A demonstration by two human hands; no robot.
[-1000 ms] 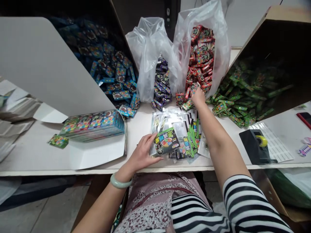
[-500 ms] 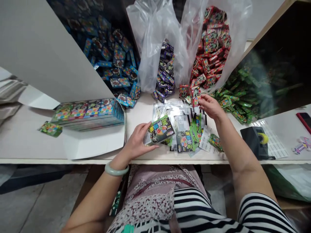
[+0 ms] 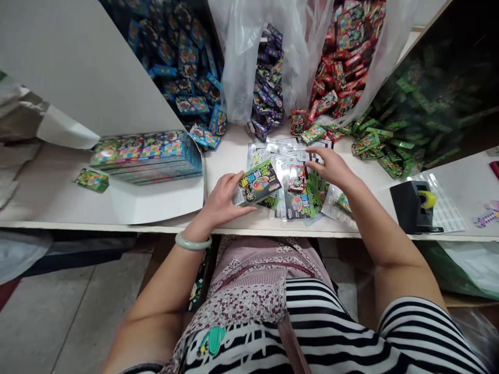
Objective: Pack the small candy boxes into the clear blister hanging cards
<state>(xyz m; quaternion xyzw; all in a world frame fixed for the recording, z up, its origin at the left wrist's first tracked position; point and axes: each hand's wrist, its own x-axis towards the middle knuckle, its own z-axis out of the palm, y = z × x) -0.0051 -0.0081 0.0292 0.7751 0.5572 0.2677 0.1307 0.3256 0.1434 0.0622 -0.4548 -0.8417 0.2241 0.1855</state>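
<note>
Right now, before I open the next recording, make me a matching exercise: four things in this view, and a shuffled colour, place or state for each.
1. left hand
2. purple packets
3. bangle
4. tape roll

A. pale green
B. at the mouth of a translucent bag
C. yellow, on a black dispenser
D. holding a black-and-green pouch

Pairs: 1-D, 2-B, 3-A, 4-C

Glossy plastic pouches (image 3: 297,209), filmy plastic bags (image 3: 238,67), smooth tabletop (image 3: 223,158)

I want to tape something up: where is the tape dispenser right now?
In the head view, the tape dispenser stands at the right of the table, near its front edge, between the right arm and a white sheet.
</note>
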